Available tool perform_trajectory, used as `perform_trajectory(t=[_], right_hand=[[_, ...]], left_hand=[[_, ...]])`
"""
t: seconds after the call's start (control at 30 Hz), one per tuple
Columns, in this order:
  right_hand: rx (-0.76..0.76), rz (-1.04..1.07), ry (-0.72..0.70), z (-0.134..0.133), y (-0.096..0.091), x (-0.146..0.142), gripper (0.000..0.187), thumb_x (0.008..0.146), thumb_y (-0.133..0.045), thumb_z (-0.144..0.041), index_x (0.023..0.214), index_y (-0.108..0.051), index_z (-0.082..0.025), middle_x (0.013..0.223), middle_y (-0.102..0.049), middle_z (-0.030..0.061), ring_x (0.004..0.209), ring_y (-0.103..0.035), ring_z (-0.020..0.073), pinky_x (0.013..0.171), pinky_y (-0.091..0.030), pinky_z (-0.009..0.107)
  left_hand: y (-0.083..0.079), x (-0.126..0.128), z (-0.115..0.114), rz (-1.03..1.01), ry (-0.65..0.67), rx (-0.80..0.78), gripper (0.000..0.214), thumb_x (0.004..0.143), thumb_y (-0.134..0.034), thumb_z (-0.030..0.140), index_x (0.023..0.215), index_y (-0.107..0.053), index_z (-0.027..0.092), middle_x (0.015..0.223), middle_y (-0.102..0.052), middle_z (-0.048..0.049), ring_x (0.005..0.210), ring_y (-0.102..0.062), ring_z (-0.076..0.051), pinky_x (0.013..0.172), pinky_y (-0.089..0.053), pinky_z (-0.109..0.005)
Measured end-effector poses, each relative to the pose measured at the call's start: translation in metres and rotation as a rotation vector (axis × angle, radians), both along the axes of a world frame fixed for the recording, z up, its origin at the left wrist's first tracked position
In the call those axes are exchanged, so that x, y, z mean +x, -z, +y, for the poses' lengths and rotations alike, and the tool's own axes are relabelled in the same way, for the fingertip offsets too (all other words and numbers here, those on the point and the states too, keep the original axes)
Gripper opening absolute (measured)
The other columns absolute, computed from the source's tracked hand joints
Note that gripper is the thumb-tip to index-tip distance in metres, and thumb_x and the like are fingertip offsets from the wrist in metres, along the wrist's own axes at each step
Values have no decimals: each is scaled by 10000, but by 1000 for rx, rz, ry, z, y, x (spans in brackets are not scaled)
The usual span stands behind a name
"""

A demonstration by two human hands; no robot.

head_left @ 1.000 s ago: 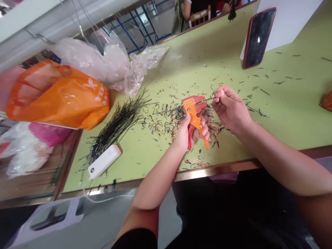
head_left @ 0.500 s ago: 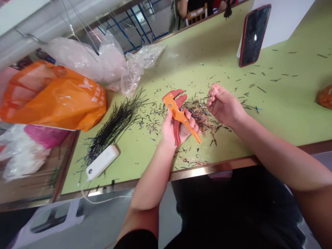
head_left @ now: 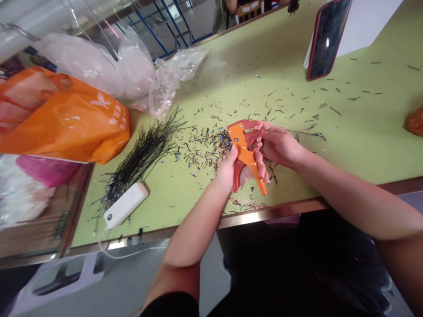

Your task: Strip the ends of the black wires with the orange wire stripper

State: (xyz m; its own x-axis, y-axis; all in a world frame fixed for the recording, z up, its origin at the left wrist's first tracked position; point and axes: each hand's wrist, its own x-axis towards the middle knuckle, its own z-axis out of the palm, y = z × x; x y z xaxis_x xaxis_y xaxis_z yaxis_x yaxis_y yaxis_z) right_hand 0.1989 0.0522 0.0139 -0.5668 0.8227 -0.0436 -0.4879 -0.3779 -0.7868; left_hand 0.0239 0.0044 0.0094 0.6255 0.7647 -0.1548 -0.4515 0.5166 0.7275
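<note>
Orange-and-red self-adjusting wire stripper (head_left: 243,147), held above the near middle of the table, head tilted toward the far side, orange plate uppermost, red handle and orange handle pointing toward the near edge. Left hand (head_left: 228,174) clamped around both handles. Right hand (head_left: 279,144) just to the right, fingers curled together and pressed against the tool's red head; anything pinched there hidden, so no telling whether that grip closes on a wire.

Below both hands, a long pale green workbench (head_left: 363,141) with a brass-coloured edge strip (head_left: 274,212). Along its left side, an orange plastic carrier bag (head_left: 66,119), bulging and printed with white lettering, beside a crumpled clear plastic bag (head_left: 95,66); contents not visible in either. Pink plastic bag (head_left: 42,171) lower down, past the left edge of the table. Far right, a phone in a red case (head_left: 327,39), propped upright against a white board (head_left: 370,22).

Left of the tool, a loose sheaf of thin black wires (head_left: 142,154), blue-tipped here and there, lying just beside a white power bank (head_left: 125,205) with a white cable (head_left: 128,254) trailing off the near edge. Short wire scraps (head_left: 208,149) scattered around the hands, thinning toward the right.
</note>
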Motion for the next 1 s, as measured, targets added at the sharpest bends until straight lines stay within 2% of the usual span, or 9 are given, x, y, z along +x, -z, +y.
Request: perform_trajectory(t=[0.1,0.27,0.43,0.67,0.83,1.0], right_hand=[[36,39,40,0,1,-1,40,993,-653,-220,976,-650,-184,758,-565,-19,624,-571,122,599,-503,251],[11,43,79,1,3,-2,101,1015,-616,-166,928,-669,-168,758,-554,-15,646,-551,103,655,-498,232],[44,69,49,2,5,-2,137,1023,-609,-182,890,-637,-183,755,-531,-23,633,-546,107,615,-484,230],[44,53,49,-1,7,-4,110,1006,-647,-211,901,-636,-180,766,-566,-18,637,-583,111,583,-485,228],[22,14,106,-4,5,-5,86,1008,-648,-223,931,-643,-185,765,-575,-22,626,-574,106,599,-497,236],[12,37,115,-5,5,-6,92,999,-642,-207,910,-626,-188,763,-576,-21,626,-577,105,600,-492,234]], left_hand=[[-1,0,1,9,21,10,750,924,-414,887,824,-648,181,675,-670,-93,816,-777,-319,772,-645,-486],[7,-4,3,57,-32,4,753,924,-399,895,799,-640,192,616,-634,-66,721,-752,-284,742,-634,-459],[7,-5,5,26,-26,20,742,933,-420,874,817,-652,179,634,-645,-58,596,-693,-230,735,-633,-456],[-1,-2,2,30,-17,-22,763,946,-374,883,805,-649,185,624,-618,-62,743,-749,-276,766,-638,-461],[-2,0,2,19,1,-27,765,944,-370,885,795,-636,183,673,-643,-82,782,-750,-282,783,-638,-475],[-3,1,3,15,11,17,727,918,-461,875,813,-647,180,691,-653,-82,818,-757,-290,789,-640,-469]])
